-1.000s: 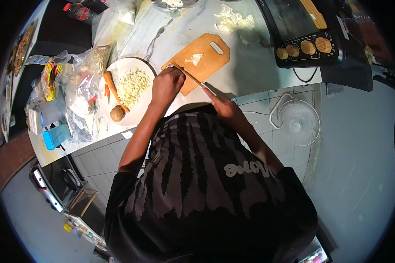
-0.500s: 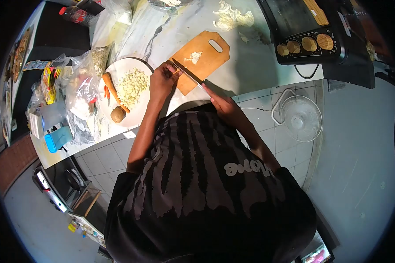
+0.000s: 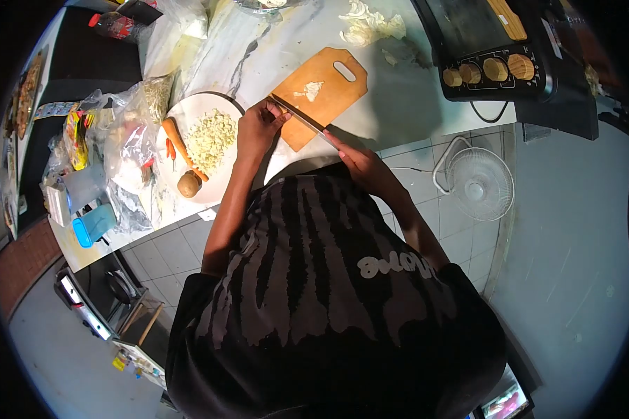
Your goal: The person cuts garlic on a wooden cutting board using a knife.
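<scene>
Your right hand (image 3: 358, 164) is gripping the knife (image 3: 305, 117). Your left hand (image 3: 257, 127), hold unclear, is turning beside it, leaving scraps (image 3: 312, 90) untouched.

Strong light falls on the tabletop (image 3: 272, 66), its source out of view. A broad, soft shadow (image 3: 407, 98) lies toward one o'clock, past the cutting board (image 3: 339, 91), and a narrower, darker one runs beside the knife (image 3: 300, 115). Glare flecks the plastic bag (image 3: 129, 136) near ten o'clock. Toward six o'clock the black shirt (image 3: 335, 307) swallows detail. Wide-angle distortion curves outlines near the edges, black vignetting fills the corners, and small print is unreadable.
</scene>
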`<state>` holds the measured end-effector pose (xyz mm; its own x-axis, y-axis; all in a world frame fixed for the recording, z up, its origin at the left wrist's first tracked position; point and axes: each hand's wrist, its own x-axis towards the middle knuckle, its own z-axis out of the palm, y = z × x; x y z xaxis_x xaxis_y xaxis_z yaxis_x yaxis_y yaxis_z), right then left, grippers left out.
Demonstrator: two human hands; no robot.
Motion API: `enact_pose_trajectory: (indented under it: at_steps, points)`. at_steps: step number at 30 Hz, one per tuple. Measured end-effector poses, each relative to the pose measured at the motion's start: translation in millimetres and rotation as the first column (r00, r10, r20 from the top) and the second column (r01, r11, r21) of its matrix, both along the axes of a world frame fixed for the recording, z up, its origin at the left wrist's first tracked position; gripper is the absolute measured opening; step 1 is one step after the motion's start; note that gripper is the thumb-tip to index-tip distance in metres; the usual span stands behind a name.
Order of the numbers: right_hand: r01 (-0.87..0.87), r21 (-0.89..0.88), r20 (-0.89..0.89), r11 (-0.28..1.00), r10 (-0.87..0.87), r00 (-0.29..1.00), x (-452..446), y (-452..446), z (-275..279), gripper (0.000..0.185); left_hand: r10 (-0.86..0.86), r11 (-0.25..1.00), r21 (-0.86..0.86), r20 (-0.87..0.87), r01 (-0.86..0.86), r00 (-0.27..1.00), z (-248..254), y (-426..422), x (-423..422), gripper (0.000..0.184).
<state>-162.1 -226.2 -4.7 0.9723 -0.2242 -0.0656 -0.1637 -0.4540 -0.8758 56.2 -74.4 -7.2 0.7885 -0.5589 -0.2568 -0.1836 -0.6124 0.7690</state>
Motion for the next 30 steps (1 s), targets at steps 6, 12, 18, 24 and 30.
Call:
enact_pose_trajectory:
  at_steps: [6,12,18,24,30]
  points:
    - [-0.003,-0.081,-0.271,0.997,-0.019,0.962,0.8,6.7,14.0,0.056,-0.049,0.998,-0.018,0.182,0.053,0.982,4.7,2.8,-12.7,0.025]
    - [0.026,-0.154,-0.289,0.988,-0.070,0.955,0.5,13.4,18.1,0.058,-0.134,0.974,-0.091,0.511,0.208,0.849,-12.1,10.3,-17.8,0.016]
    - [0.055,-0.176,-0.226,0.983,-0.095,0.970,-4.4,19.4,10.1,0.059,-0.243,0.952,-0.015,0.567,0.305,0.787,-7.4,15.4,-18.6,0.016]
    - [0.051,-0.263,-0.267,0.963,-0.123,0.956,-1.6,24.3,18.0,0.059,-0.274,0.956,0.090,0.622,0.280,0.734,3.6,24.2,-31.6,0.024]
    - [0.073,-0.267,-0.248,0.961,-0.142,0.958,-5.8,25.7,1.9,0.055,-0.301,0.951,0.130,0.597,0.281,0.743,1.6,30.8,-33.3,0.031]
